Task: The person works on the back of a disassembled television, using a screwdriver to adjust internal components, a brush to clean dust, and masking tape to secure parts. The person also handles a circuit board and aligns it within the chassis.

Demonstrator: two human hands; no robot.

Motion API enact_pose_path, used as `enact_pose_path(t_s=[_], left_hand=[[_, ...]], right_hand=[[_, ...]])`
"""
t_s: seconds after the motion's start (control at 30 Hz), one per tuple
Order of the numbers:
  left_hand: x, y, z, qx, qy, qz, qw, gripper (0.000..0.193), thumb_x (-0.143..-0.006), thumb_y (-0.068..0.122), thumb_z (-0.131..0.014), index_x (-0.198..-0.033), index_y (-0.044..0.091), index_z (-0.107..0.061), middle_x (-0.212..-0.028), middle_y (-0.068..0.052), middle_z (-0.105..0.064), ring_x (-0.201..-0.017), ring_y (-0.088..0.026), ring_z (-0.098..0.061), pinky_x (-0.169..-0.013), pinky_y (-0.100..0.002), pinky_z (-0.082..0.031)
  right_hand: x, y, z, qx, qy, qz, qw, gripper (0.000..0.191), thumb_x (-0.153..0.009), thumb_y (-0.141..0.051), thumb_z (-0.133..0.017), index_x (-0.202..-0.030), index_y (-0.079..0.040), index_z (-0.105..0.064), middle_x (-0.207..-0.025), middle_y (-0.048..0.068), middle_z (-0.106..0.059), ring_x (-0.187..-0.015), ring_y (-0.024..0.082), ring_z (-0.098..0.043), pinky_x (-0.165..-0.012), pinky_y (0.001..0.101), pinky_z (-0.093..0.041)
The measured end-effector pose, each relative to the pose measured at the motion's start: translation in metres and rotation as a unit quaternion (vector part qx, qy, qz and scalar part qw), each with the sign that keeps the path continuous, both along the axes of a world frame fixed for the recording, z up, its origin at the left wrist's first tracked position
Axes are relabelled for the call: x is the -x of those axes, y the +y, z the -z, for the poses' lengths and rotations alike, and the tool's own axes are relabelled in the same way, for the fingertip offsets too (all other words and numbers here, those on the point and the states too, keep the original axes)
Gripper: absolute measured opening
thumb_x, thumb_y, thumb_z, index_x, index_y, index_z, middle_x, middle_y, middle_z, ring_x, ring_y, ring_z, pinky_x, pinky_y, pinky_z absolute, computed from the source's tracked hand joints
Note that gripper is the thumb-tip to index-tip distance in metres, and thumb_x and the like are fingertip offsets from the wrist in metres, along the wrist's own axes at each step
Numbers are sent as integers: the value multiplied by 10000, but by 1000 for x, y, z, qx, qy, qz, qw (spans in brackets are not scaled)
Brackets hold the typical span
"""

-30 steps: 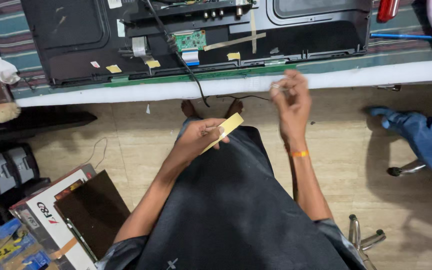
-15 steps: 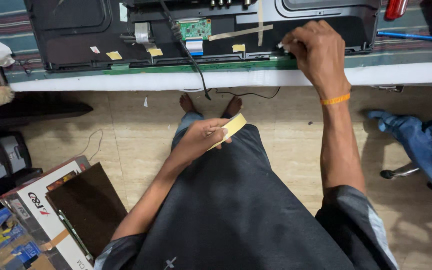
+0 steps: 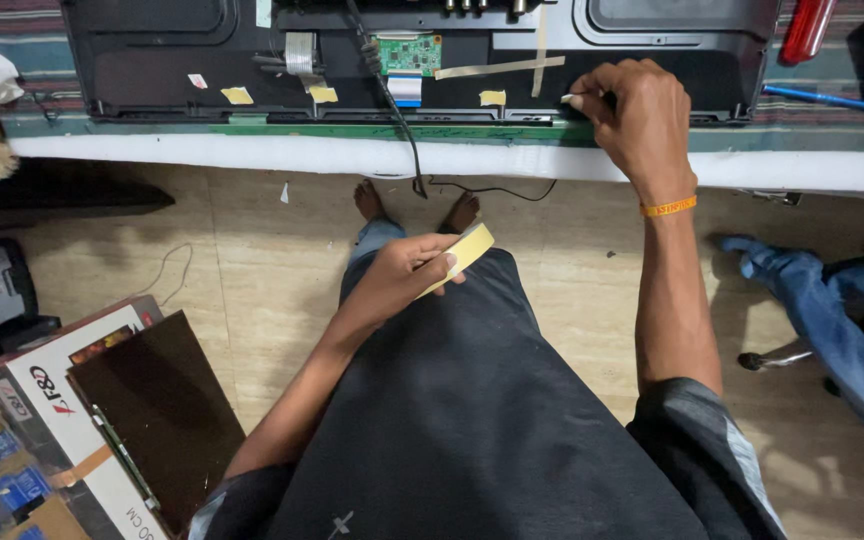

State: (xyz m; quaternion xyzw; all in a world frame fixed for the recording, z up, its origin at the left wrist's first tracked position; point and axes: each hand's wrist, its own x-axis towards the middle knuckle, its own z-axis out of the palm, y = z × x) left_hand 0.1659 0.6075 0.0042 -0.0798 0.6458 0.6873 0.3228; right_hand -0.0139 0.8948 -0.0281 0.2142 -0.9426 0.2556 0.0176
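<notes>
The left hand (image 3: 397, 280) sits over the lap, its fingers (image 3: 430, 262) clamped on a roll of pale yellow tape (image 3: 464, 255), held edge-on. The right hand (image 3: 637, 120) reaches forward to the lower edge of the black panel back (image 3: 152, 70) lying on the bench (image 3: 252, 158); its fingers (image 3: 597, 100) are pinched together on a small pale strip (image 3: 569, 98), apparently a torn piece of tape, just at the panel's rim.

To do this well, I judge the strip should be laid flat across the seam and pressed from one end to the other, so it matches the small yellow tabs (image 3: 237, 95) already stuck left of those fingers. The roll is best kept low in the lap, clear of the black cable (image 3: 397, 110) hanging over the bench edge.

Left of the right fingers sits a green circuit board (image 3: 409, 52) with a long pale tape strip (image 3: 497, 68) beside it. Below and left of the left fingers, on the floor (image 3: 252, 260), leans a white carton with red and black print (image 3: 42, 390), a dark flat panel (image 3: 157, 410) resting against it.
</notes>
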Motion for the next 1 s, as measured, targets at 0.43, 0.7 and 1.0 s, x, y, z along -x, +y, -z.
enact_pose_path(t_s=[0.43, 0.7, 1.0], left_hand=[[4, 1, 2, 1, 6, 1, 1000, 480, -1012, 277, -609, -1375, -37, -624, -979, -94, -759, -892, -109, -703, -728, -251, -569], [1, 2, 6, -6, -14, 8, 1000, 490, -1009, 240, -612, -1410, -40, -592, -966, -94, -758, -835, -108, -675, -709, -252, -553], [-6, -17, -14, 7, -3, -21, 1000, 486, -1013, 257, -565, -1407, -24, -604, -1061, -85, -757, -933, -107, -704, -759, -262, -565]], right_hand=[[10, -15, -5, -37, -5, 39, 999, 307, -823, -178, -961, -904, -71, -686, -746, 43, -729, -664, 228, -711, -590, 350, -513], [8, -6, -6, -67, 76, 74, 992, 574, -686, -283, -1021, -991, -37, -601, -969, 120, -647, -685, 319, -643, -557, 440, -464], [-4, 4, 4, 85, 58, 53, 993, 490, -843, -158, -979, -1037, -14, -553, -982, 124, -527, -869, 309, -536, -756, 431, -468]])
